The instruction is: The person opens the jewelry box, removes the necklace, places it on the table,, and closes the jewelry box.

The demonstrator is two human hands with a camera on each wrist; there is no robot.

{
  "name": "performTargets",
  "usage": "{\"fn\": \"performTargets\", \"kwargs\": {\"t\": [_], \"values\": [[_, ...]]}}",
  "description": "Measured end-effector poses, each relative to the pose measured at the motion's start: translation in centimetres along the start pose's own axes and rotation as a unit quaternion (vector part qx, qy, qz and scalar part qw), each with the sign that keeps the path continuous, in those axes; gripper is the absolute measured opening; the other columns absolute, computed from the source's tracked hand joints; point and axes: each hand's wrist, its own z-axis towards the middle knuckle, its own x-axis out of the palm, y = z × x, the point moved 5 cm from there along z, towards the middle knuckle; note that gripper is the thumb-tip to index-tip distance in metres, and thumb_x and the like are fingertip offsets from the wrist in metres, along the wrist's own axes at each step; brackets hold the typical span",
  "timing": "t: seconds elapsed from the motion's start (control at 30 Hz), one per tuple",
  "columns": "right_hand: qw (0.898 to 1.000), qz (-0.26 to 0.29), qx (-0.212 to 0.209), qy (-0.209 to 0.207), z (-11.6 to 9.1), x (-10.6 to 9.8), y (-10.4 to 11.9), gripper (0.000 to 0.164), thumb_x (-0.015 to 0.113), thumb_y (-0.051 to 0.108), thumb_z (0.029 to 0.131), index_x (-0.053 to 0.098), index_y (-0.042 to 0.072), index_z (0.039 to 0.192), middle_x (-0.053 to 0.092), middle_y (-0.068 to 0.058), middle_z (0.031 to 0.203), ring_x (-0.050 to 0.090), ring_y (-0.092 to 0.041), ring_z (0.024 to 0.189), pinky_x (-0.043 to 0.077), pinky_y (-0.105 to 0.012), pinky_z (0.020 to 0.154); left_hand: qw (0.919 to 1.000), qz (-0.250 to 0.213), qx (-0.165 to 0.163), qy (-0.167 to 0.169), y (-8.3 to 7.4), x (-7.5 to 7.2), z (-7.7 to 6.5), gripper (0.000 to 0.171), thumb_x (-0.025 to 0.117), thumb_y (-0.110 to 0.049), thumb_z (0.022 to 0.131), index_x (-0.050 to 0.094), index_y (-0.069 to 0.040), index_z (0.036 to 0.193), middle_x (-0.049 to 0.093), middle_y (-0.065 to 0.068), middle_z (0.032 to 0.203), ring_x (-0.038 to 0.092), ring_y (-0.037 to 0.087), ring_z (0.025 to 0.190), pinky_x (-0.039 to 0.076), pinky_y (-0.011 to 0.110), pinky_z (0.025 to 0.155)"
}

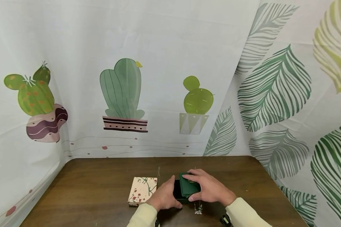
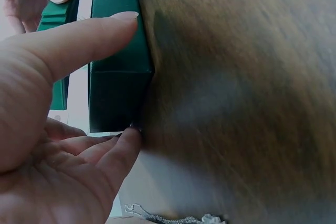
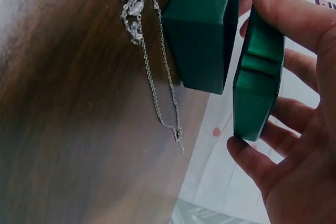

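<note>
A dark green jewelry box base [image 2: 118, 100] stands on the table, its opening facing up. My left hand [image 1: 164, 194] grips its sides, thumb along one face and fingers at the opposite one. In my right hand [image 1: 211, 187] is the green lid [image 3: 257, 77], pinched between thumb and fingers, tilted and held just above the base with a gap between them. Stepped folds run across the lid's edge. A silver necklace [image 3: 152, 77] with a cluster of clear flower-like stones lies close beside the base on the right.
A cream box [image 1: 142, 190] with red flowers and green branches sits left of my left hand. Another silver chain [image 1: 158, 171] lies along its right side. The brown wooden table [image 1: 96, 183] ends at a printed cloth backdrop [image 1: 164, 63].
</note>
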Motion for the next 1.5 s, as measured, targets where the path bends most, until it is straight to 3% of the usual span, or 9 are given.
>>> {"fn": "performTargets", "kwargs": {"t": [0.1, 0.4, 0.53, 0.73, 0.9, 1.13, 1.27, 1.5], "values": [[1.000, -0.004, -0.004, -0.001, 0.2, 0.1, 0.2, 0.079, 0.088, 0.046, 0.082, 0.057, 0.025, 0.151, 0.050, -0.015, 0.157, 0.049, -0.037, 0.143, 0.053, -0.051, 0.101, 1.0000, 0.002, 0.003, -0.003, 0.0, 0.0, 0.0, 0.122, 0.097, -0.023, 0.072, 0.020, 0.009, 0.162, 0.044, 0.029, 0.159, 0.055, 0.044, 0.137, 0.051, 0.058, 0.107], [1.000, 0.013, 0.002, 0.011, 0.8, 0.8, 0.5, 0.079, 0.088, 0.046, 0.082, 0.057, 0.022, 0.151, 0.050, -0.018, 0.157, 0.039, -0.052, 0.148, 0.044, -0.067, 0.111, 0.9999, 0.002, 0.013, -0.004, -0.1, 0.0, -0.1, 0.122, 0.096, -0.021, 0.072, 0.019, 0.009, 0.161, 0.058, 0.027, 0.144, 0.066, 0.038, 0.119, 0.056, 0.053, 0.097], [1.000, 0.012, 0.008, 0.016, 1.1, 1.2, 0.5, 0.079, 0.088, 0.045, 0.082, 0.057, 0.022, 0.151, 0.049, -0.017, 0.157, 0.041, -0.047, 0.148, 0.043, -0.065, 0.113, 0.9998, -0.004, 0.022, -0.005, -0.2, 0.0, -0.1, 0.117, 0.095, -0.019, 0.072, 0.023, 0.007, 0.160, 0.062, 0.024, 0.140, 0.068, 0.035, 0.114, 0.056, 0.050, 0.093], [1.000, 0.012, 0.007, 0.020, 1.3, 1.8, 0.5, 0.078, 0.088, 0.045, 0.082, 0.057, 0.023, 0.151, 0.049, -0.016, 0.157, 0.041, -0.046, 0.148, 0.050, -0.060, 0.107, 0.9993, 0.002, 0.036, -0.013, -0.1, -0.2, -0.1, 0.102, 0.093, -0.016, 0.074, 0.034, 0.003, 0.155, 0.065, 0.020, 0.133, 0.069, 0.031, 0.109, 0.057, 0.047, 0.090], [1.000, 0.015, 0.004, 0.019, 1.4, 2.0, 0.7, 0.078, 0.088, 0.045, 0.083, 0.058, 0.022, 0.150, 0.049, -0.016, 0.157, 0.041, -0.047, 0.148, 0.049, -0.061, 0.107, 0.9993, 0.005, 0.033, -0.017, -0.1, -0.3, 0.0, 0.103, 0.092, -0.017, 0.077, 0.032, 0.006, 0.157, 0.064, 0.023, 0.135, 0.069, 0.032, 0.111, 0.057, 0.047, 0.091], [0.999, 0.034, 0.011, 0.025, 1.4, 2.2, 0.9, 0.077, 0.087, 0.043, 0.084, 0.057, 0.019, 0.151, 0.046, -0.021, 0.159, 0.035, -0.052, 0.150, 0.038, -0.068, 0.116, 0.9996, 0.002, 0.024, -0.015, 0.0, -0.2, -0.1, 0.111, 0.092, -0.016, 0.078, 0.022, 0.009, 0.160, 0.058, 0.027, 0.144, 0.065, 0.039, 0.122, 0.056, 0.052, 0.098], [0.999, 0.028, 0.013, 0.020, 1.3, 2.3, 1.1, 0.077, 0.087, 0.044, 0.084, 0.057, 0.019, 0.151, 0.047, -0.020, 0.158, 0.039, -0.049, 0.149, 0.043, -0.065, 0.113, 0.9995, 0.011, 0.020, -0.020, -0.2, -0.2, -0.1, 0.116, 0.092, -0.016, 0.077, 0.018, 0.005, 0.163, 0.054, 0.027, 0.149, 0.063, 0.040, 0.127, 0.055, 0.053, 0.100], [1.000, 0.017, 0.010, 0.013, 1.3, 2.6, 1.4, 0.079, 0.087, 0.047, 0.083, 0.057, 0.019, 0.151, 0.050, -0.016, 0.154, 0.046, -0.041, 0.145, 0.044, -0.062, 0.114, 0.9983, 0.029, 0.035, -0.037, -0.5, -0.1, -0.3, 0.112, 0.092, -0.010, 0.073, 0.024, 0.000, 0.163, 0.050, 0.021, 0.156, 0.059, 0.037, 0.133, 0.053, 0.051, 0.104]]}}
